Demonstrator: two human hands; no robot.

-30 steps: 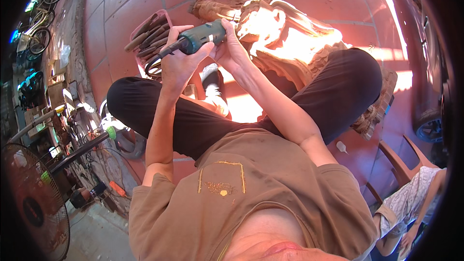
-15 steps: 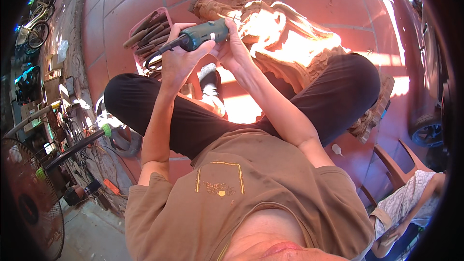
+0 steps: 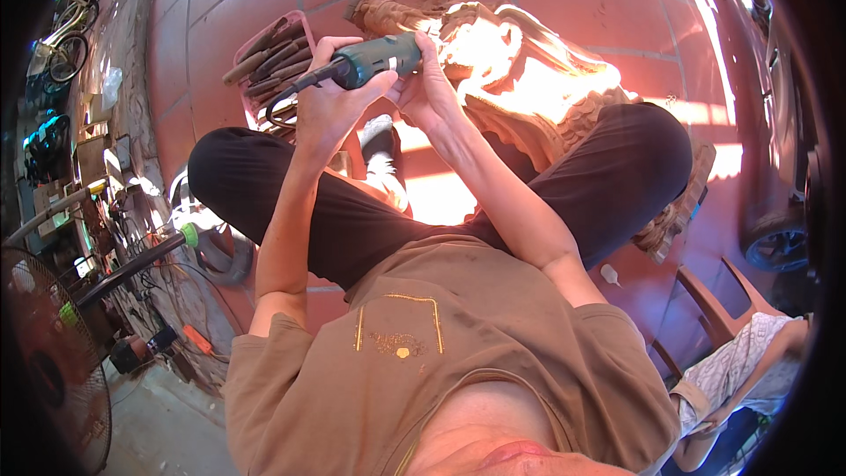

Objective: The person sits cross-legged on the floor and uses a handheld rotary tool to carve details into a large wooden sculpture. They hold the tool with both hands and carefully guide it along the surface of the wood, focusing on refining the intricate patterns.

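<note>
Both of my hands are around a green die grinder [image 3: 381,60], held above the floor beyond my crossed legs. My left hand [image 3: 333,106] grips its rear end, where a black cord comes out and loops down. At its front end my right hand [image 3: 426,92] has its fingers and thumb closed round the nose. The bit, if any is fitted, is too small to make out. Just right of the tool lies a carved wooden piece [image 3: 564,119], partly washed out by bright sunlight and resting against my right leg.
A pink basket [image 3: 301,19] of wooden-handled tools stands left of the grinder. A standing fan [image 3: 53,370] and cluttered goods line the left side. At the lower right, another person sits near a brown chair [image 3: 718,322]. A wheel [image 3: 775,238] shows at right.
The die grinder has shifted very slightly to the right in view, with both hands keeping their hold. The background has shifted a little too.
</note>
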